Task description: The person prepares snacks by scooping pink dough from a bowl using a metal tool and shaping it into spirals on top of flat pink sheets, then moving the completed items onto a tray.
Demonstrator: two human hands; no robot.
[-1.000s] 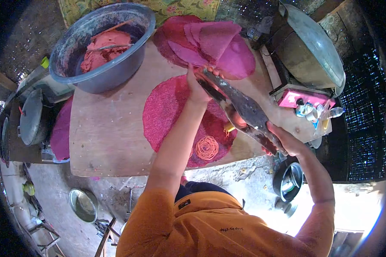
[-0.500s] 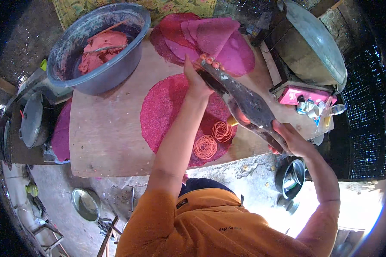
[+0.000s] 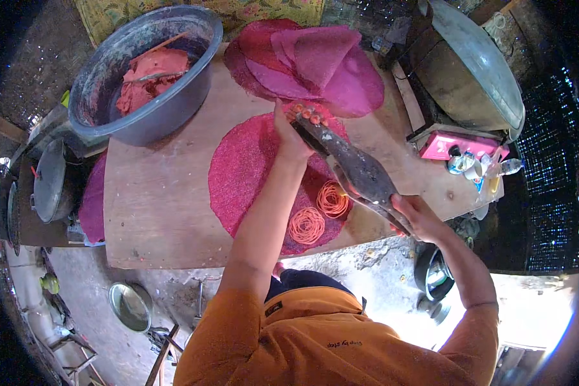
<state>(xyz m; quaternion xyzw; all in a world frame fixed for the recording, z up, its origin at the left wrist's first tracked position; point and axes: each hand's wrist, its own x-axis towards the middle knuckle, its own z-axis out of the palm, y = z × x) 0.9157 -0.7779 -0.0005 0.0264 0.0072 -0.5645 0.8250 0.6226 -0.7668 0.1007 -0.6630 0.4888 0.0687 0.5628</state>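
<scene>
On the wooden counter [image 3: 167, 212], just in front of the grey basin [image 3: 119, 122] of red dough [image 3: 149, 76], lies a round pink woven mat [image 3: 244, 180]. Over that mat the left hand [image 3: 291, 138] grips the far end of a long dark press tool [image 3: 357, 170], where orange strands [image 3: 307, 113] show at its tip. The right hand [image 3: 419, 215] is clenched around the tool's near end, past the mat's right edge. Two orange noodle coils [image 3: 320, 212] rest on the mat's near side. Beyond the mat sits a stack of pink mats [image 3: 315, 64]; to its right, a pink scale [image 3: 447, 145] under a large metal pan [image 3: 479, 71].
</scene>
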